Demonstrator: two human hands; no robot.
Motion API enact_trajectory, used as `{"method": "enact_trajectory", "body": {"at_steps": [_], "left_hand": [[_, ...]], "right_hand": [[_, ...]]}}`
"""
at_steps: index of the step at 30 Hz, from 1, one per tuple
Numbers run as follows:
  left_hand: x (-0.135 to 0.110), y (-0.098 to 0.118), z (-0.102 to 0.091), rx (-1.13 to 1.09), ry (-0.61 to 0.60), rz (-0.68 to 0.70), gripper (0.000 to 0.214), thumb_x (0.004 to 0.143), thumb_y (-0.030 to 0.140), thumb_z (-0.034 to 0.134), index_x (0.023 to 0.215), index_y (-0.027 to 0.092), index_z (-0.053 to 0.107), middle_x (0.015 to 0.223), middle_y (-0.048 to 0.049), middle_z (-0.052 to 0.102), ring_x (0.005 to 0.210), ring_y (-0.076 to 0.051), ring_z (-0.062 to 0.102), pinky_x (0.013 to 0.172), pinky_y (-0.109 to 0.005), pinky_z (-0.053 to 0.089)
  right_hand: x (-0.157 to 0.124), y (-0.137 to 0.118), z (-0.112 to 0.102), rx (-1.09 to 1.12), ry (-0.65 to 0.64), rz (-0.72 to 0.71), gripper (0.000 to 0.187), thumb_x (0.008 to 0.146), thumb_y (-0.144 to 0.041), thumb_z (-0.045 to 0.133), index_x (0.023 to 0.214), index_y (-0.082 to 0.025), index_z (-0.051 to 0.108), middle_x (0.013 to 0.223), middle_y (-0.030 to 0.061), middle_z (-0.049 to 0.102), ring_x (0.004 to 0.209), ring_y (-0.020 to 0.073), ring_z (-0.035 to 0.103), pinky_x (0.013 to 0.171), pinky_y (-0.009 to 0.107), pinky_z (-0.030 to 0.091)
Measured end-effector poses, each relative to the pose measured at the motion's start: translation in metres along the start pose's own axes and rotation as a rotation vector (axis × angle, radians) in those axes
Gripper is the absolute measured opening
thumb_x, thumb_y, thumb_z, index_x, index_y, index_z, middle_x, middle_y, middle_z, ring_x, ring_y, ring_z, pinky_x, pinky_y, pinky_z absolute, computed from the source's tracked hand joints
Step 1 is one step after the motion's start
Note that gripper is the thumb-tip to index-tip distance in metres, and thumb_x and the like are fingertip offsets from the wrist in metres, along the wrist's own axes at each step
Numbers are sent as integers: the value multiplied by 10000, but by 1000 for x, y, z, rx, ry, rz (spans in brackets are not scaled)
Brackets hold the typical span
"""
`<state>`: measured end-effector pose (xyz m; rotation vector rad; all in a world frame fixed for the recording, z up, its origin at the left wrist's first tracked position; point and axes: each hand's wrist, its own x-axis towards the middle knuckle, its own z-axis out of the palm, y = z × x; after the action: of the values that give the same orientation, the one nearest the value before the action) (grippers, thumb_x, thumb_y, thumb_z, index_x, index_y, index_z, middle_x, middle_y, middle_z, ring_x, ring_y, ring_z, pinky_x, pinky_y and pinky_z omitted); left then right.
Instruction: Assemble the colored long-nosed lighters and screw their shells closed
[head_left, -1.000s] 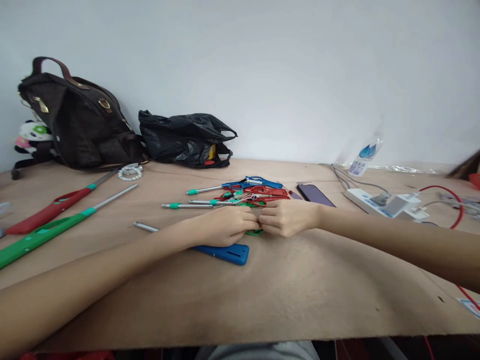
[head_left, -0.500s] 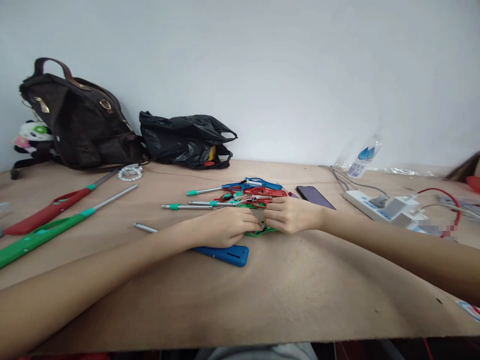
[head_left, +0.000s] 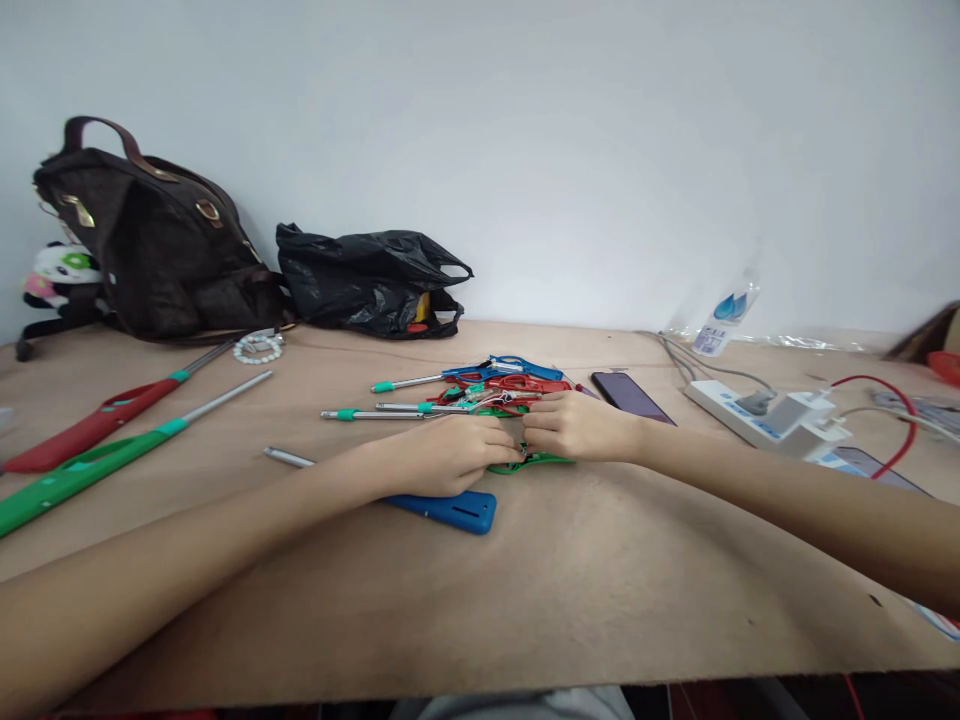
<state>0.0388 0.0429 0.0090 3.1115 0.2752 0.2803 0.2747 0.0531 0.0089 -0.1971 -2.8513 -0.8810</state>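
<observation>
Both my hands rest on the brown table (head_left: pixel 615 580), fingertips meeting at the middle. My left hand (head_left: pixel 450 455) is curled, its fingers pinching something small that I cannot make out. My right hand (head_left: pixel 574 427) is also curled, holding a green plastic piece (head_left: pixel 536 462) that pokes out beneath it. A blue long-nosed lighter (head_left: pixel 450 508) lies under my left wrist, its metal tube pointing left. Just behind my hands sits a pile of red, blue and green lighter parts (head_left: pixel 495 390) with metal tubes.
A red lighter (head_left: pixel 97 420) and a green lighter (head_left: pixel 82 470) lie at the left. A brown handbag (head_left: pixel 150 240) and a black plastic bag (head_left: pixel 367 275) stand against the wall. A phone (head_left: pixel 630 393), a power strip (head_left: pixel 765 415), a red cable (head_left: pixel 900 420) and a bottle (head_left: pixel 724 310) are at the right.
My right hand has shifted slightly back and right, so the green piece under it shows more. My left hand has hardly moved.
</observation>
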Motion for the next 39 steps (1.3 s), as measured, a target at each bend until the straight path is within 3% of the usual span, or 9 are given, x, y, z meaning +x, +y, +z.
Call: {"method": "enact_trajectory", "body": {"at_steps": [21,33,39], "left_hand": [[1,-2,-1,-20,16,31,403,845,4,421,1146,157,641,1084,-81,691,987,-216,616,875,-316,482],[2,-2,0,33,10,49,386,848,4,431,1146,131,639,1106,-94,690,1006,-219,618,899,-323,483],[2,-1,0,25,14,30,364,860,6,442,1136,129,646,1071,-90,697,981,-215,626,877,-311,487]], "right_hand": [[1,-7,-4,-77,62,-160,313,991,-93,358,792,-142,594,706,37,576,669,150,539,600,291,388],[-5,-11,0,-99,87,-121,340,991,-87,336,780,-162,591,722,41,596,655,152,540,605,292,391],[-10,-16,7,-87,122,-30,329,985,-78,336,790,-158,588,730,49,597,656,157,525,625,291,401]]}}
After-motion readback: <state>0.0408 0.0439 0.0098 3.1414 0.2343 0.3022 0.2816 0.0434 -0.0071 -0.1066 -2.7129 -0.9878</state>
